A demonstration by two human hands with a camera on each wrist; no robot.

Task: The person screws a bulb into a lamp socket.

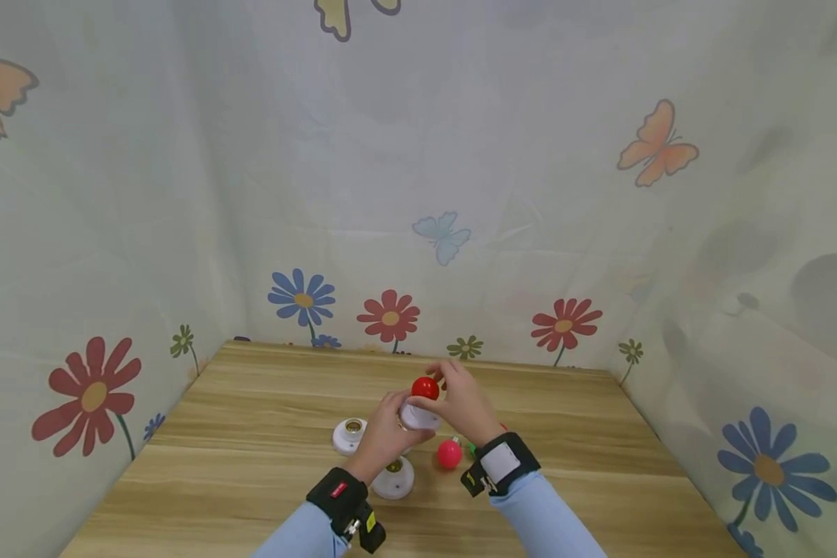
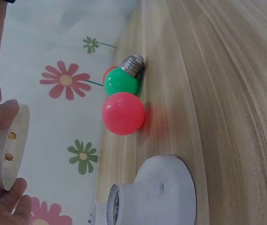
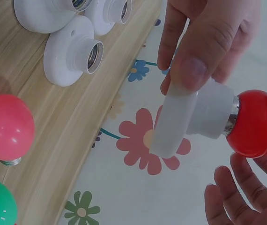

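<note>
My left hand (image 1: 384,438) grips a white lamp socket (image 3: 208,112) by its round base, thumb on one side and fingers on the other, above the table. A red light bulb (image 3: 255,124) sits in the socket's mouth, with a strip of its metal screw base still showing. Around the red globe curl the fingers and thumb of my right hand (image 1: 463,403), fingertips at its surface. The left wrist view shows the underside of the held socket (image 2: 14,145) with brass-coloured contacts; the red bulb is out of sight there.
Several more white sockets stand on the wooden table (image 1: 272,473), one socket (image 1: 394,484) below my left hand. Right of them lie a pink bulb (image 1: 449,453) and a green bulb (image 2: 121,82), with another red one partly hidden behind. A flowered curtain (image 1: 460,155) encloses the table.
</note>
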